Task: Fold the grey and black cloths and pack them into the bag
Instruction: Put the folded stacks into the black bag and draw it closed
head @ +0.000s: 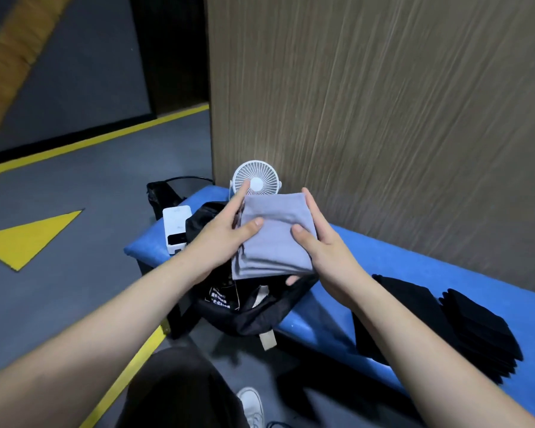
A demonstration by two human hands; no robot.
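- L hand (226, 239) grips left edge of the folded grey cloths (275, 242): thumb on top, index finger stretched along far edge, other fingers underneath
- R hand (325, 245) grips right edge, thumb pressed on top, fingertips curled under the stack
- grey cloths held in the air betw both hands, directly above the open black bag (247, 307)
- bag sits on blue bench (383, 267), near its left end, partly hanging over front edge
- stack of folded black cloths (476, 332) on bench, well to the right of bag
- white fan (255, 182) behind the cloths, white box (175, 225) left of bag
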